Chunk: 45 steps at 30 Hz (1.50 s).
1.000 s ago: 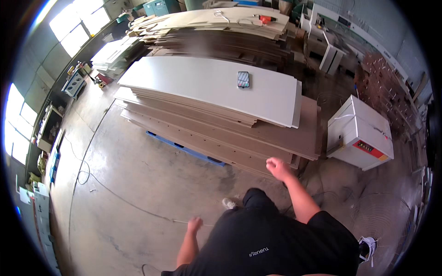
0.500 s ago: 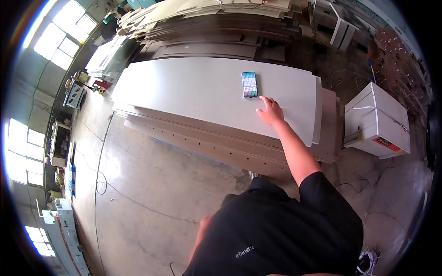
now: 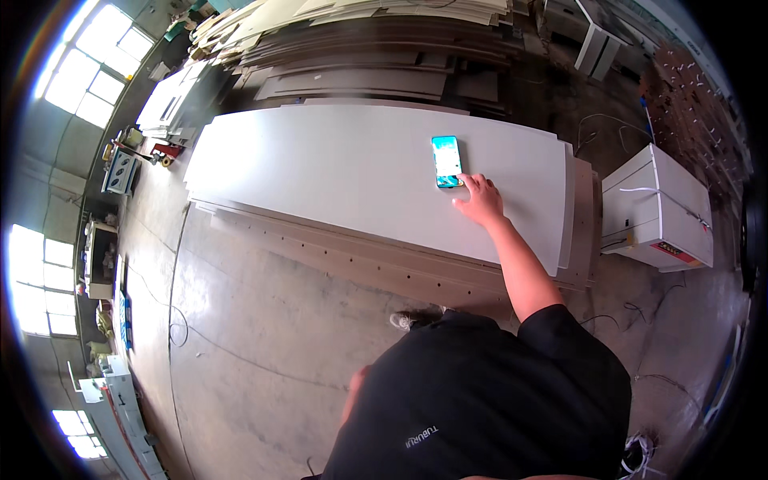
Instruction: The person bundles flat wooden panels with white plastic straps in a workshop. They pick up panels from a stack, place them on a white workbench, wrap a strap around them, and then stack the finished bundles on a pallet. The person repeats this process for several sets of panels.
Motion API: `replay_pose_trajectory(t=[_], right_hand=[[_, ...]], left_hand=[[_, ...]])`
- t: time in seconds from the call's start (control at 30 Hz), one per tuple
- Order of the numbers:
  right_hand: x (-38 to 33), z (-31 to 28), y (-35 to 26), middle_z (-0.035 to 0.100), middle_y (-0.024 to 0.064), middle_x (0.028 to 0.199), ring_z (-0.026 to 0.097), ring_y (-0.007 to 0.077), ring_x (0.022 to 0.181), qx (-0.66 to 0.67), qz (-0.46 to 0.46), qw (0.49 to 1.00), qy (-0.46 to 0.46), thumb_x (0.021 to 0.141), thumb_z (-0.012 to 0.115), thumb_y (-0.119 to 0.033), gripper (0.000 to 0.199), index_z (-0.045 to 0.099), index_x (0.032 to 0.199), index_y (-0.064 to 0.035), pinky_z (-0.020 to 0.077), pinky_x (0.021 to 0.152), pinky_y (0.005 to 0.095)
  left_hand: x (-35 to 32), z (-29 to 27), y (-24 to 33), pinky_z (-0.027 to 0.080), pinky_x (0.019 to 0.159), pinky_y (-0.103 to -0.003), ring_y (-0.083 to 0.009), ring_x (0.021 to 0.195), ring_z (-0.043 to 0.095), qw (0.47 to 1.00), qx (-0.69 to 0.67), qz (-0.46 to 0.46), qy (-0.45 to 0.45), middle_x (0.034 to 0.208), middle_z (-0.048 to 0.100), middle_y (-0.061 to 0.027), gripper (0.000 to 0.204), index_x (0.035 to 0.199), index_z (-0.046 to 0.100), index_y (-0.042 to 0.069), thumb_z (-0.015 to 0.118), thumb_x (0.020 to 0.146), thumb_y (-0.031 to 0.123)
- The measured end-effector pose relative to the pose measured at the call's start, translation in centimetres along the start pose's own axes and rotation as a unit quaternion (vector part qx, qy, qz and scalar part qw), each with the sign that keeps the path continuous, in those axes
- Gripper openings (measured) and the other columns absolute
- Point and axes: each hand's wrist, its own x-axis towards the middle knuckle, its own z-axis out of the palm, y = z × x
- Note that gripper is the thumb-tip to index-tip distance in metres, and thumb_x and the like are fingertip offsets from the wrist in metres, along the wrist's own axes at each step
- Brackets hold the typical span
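A smartphone [image 3: 446, 158] with a lit blue and white screen lies face up on the top sheet of a stack of white panels [image 3: 344, 176]. My right hand [image 3: 482, 200] reaches over the panels, fingers apart, with a fingertip at the lower right corner of the screen; it does not grip the phone. My left hand [image 3: 359, 378] hangs low beside my body, mostly hidden by my black shirt, so its fingers cannot be made out.
Brown boards with a row of holes [image 3: 376, 268] lie under the white panels. A white cabinet [image 3: 652, 204] stands to the right. Beyond are stacked boards [image 3: 368, 48]. Cables [image 3: 264, 368] run over the concrete floor, and a shoe [image 3: 404, 321] shows beside the stack.
My right hand has come up to the phone, a fingertip now at its screen. The screen display has changed to bluer content. The view has shifted slightly.
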Motion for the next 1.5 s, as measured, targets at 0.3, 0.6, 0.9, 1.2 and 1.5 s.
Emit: replay_pose_trajectory(t=[0.3, 0.6, 0.9, 1.2, 1.5], right_hand=[[0.6, 1.6, -1.7, 0.056, 0.0067, 0.138, 0.057, 0.0303, 0.121, 0.037, 0.061, 0.992, 0.106, 0.075, 0.082, -0.049, 0.087, 0.042, 0.145, -0.0165, 0.0463, 0.103, 0.0467], [3.2, 2.1, -4.7, 0.049, 0.0061, 0.149, 0.055, 0.0345, 0.123, 0.026, 0.072, 0.981, 0.177, 0.069, 0.086, -0.045, 0.090, 0.042, 0.143, -0.0167, 0.0430, 0.103, 0.0515], [2.6, 2.9, -5.3, 0.049, 0.0047, 0.146, 0.056, 0.0323, 0.117, 0.036, -0.015, 0.981, 0.193, 0.071, 0.084, -0.036, 0.076, 0.048, 0.134, -0.0175, 0.0434, 0.099, 0.0492], [-13.4, 5.4, -10.1, 0.071, 0.0088, 0.110, 0.067, 0.0328, 0.099, 0.351, -0.383, 0.852, -0.069, 0.082, 0.077, -0.031, 0.037, 0.067, 0.113, -0.0135, 0.0530, 0.086, 0.0452], [-31.3, 21.2, -4.0, 0.069, 0.0120, 0.132, 0.065, 0.0313, 0.121, -0.009, -0.339, 0.624, -0.704, 0.088, 0.066, -0.069, 0.072, 0.066, 0.135, -0.0136, 0.0497, 0.102, 0.0406]], left_hand=[[0.2, -4.7, 6.9, 0.056, 0.081, -0.033, -0.0204, 0.096, 0.073, 0.960, -0.252, -0.068, 0.103, 0.105, 0.076, -0.0139, 0.041, 0.125, 0.064, -0.004, 0.058, 0.101, 0.028], [-3.5, 0.6, 1.0, 0.055, 0.086, -0.036, -0.0228, 0.097, 0.072, 0.998, 0.017, -0.003, 0.057, 0.102, 0.076, -0.0149, 0.038, 0.118, 0.069, -0.002, 0.058, 0.102, 0.030], [-5.9, 6.2, -1.2, 0.054, 0.090, -0.036, -0.0217, 0.101, 0.071, 0.977, -0.164, -0.025, 0.137, 0.106, 0.076, -0.0166, 0.037, 0.116, 0.071, -0.001, 0.058, 0.101, 0.030], [-14.7, 15.4, -0.5, 0.052, 0.096, -0.038, -0.0244, 0.107, 0.069, 0.975, -0.140, -0.052, 0.162, 0.111, 0.074, -0.0172, 0.033, 0.120, 0.068, -0.004, 0.062, 0.099, 0.020], [-25.7, 20.0, -2.2, 0.051, 0.096, -0.040, -0.0285, 0.109, 0.068, 0.916, -0.250, -0.087, 0.301, 0.112, 0.073, -0.0188, 0.041, 0.121, 0.067, -0.004, 0.057, 0.103, 0.031]])
